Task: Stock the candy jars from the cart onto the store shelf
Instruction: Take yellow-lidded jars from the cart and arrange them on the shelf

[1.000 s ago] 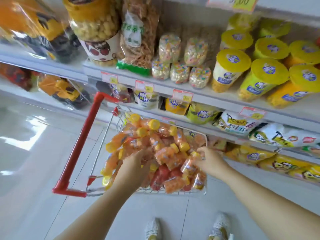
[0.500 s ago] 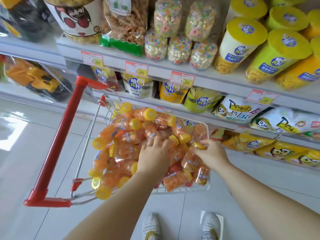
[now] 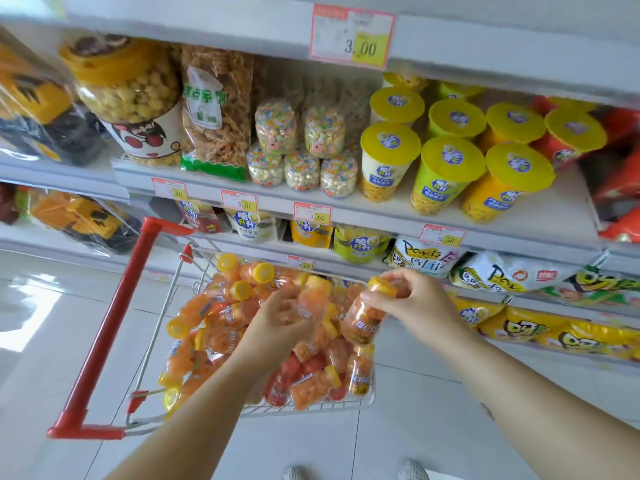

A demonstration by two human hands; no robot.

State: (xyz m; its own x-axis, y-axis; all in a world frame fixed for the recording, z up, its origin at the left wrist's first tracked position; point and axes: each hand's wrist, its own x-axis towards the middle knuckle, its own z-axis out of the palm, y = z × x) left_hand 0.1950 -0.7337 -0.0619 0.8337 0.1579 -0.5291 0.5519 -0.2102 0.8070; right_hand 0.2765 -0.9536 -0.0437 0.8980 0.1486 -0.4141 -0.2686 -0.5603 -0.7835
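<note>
Head camera: the right hand (image 3: pixel 412 299) has its fingers wrapped round an orange candy jar (image 3: pixel 362 322), yellow cap up, held just clear of the heap of jars (image 3: pixel 221 320) in the cart (image 3: pixel 104 327). Right beside it, the left hand (image 3: pixel 280 318) curls round a second jar (image 3: pixel 310 299) on top of the heap, though it's blurred. The shelf (image 3: pixel 346 207) runs beyond both hands.

Candy jars (image 3: pixel 228 317): clear glossy plastic, yellow plastic caps (image 3: pixel 264 271). Cart basket (image 3: pixel 157 327): thin bright metal wire. Cart handle (image 3: pixel 111 320): smooth red plastic. Shelf edge (image 3: pixel 381 216): matt, pale, looks like painted metal. Price tags (image 3: pixel 351 38): paper. Snack bags (image 3: pixel 512 271): glossy film. Floor tiles (image 3: pixel 52 341): polished, reflective.
</note>
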